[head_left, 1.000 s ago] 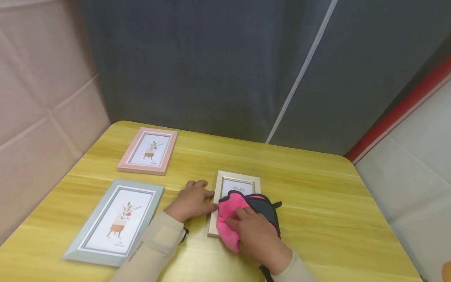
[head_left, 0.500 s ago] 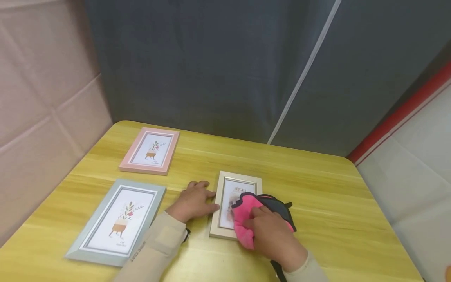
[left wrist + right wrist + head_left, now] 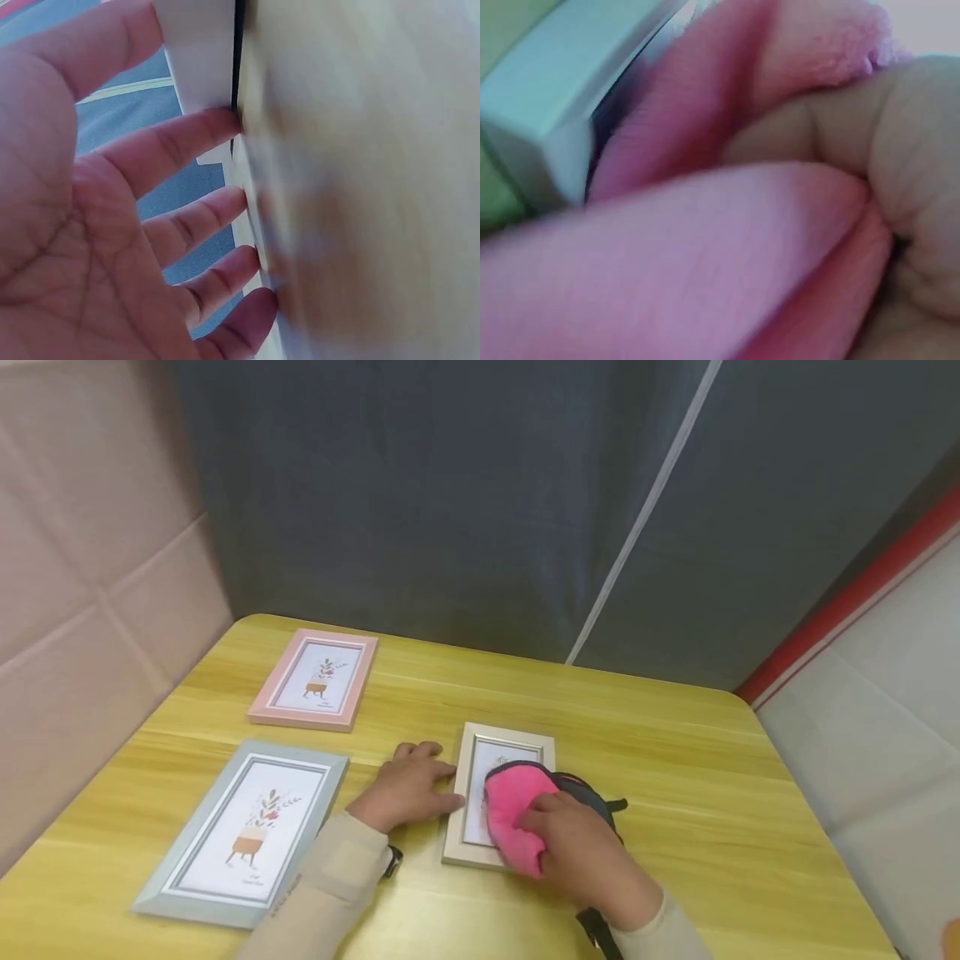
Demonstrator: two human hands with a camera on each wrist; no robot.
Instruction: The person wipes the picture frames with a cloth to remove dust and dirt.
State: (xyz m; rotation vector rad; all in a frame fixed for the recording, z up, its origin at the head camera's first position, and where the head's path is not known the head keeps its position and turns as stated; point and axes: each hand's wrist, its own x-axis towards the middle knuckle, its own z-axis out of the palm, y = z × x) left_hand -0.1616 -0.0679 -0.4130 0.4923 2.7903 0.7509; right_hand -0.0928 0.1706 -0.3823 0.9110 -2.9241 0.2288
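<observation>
A cream picture frame (image 3: 455, 827) lies flat on the table, its lower right part covered by a pink cloth (image 3: 517, 806) with dark edging and a dark side. My right hand (image 3: 588, 852) grips the bunched cloth against the glass; in the right wrist view, pink folds (image 3: 652, 255) bulge around the curled fingers. My left hand (image 3: 405, 787) rests at the frame's left edge, thumb touching its side. In the left wrist view the fingers (image 3: 176, 150) are spread, their tips on the tabletop and the index finger at the frame's side.
On the left of the wooden table (image 3: 652, 718) lie a pink picture frame (image 3: 262, 702) at the back and a larger grey-blue picture frame (image 3: 202, 827) nearer, beside my left forearm. A dark curtain (image 3: 420, 510) hangs behind the table. A black strap (image 3: 596, 931) shows by the right wrist.
My right hand and the cloth have shifted right across the cream frame, uncovering more of its picture on the left. The left hand stays in place at the frame's edge.
</observation>
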